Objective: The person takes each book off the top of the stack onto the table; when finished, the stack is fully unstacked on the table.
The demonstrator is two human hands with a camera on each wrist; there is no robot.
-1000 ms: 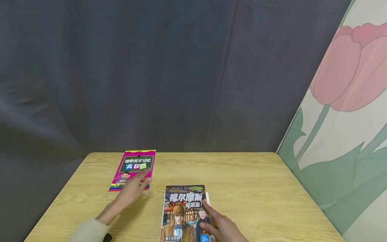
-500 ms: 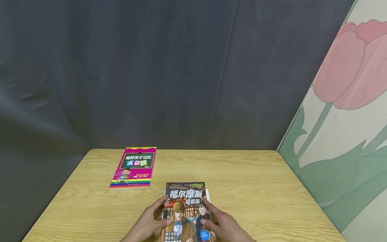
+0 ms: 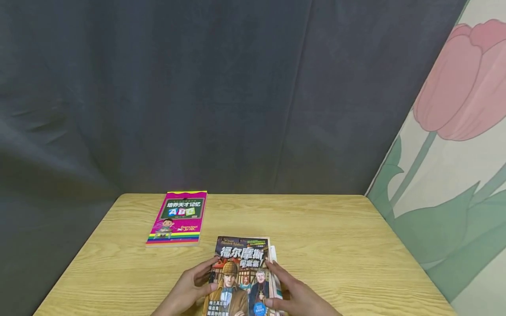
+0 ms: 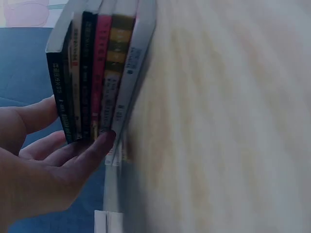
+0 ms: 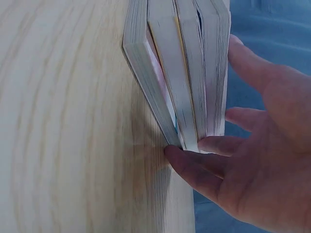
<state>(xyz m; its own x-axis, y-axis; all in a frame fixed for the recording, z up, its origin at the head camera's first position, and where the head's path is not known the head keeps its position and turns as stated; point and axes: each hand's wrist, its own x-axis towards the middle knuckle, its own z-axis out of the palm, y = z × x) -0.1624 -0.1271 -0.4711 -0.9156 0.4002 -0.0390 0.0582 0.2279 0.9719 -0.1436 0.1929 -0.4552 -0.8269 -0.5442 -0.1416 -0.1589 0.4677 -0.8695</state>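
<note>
A stack of several books lies at the table's near middle. Its top book (image 3: 233, 287) shows a person in a checked deerstalker hat and sits slightly askew, leaving lower books visible along the right edge. My left hand (image 3: 186, 287) is at the stack's left side, thumb on the cover's edge and fingers against the spines (image 4: 97, 73). Opposite it, my right hand (image 3: 300, 294) has its thumb at the cover and its fingertips touching the page edges (image 5: 184, 73). The fingers of both hands are spread and only gently bent.
A magenta ABC book (image 3: 178, 219) lies flat toward the far left of the wooden table (image 3: 316, 237). Dark cloth (image 3: 237, 96) hangs behind the table's back edge, and a tulip-patterned wall (image 3: 446, 175) rises on the right.
My left hand has come from over the magenta book to the stack's left side. The top book has turned slightly and shifted left, baring more of the books beneath at right.
</note>
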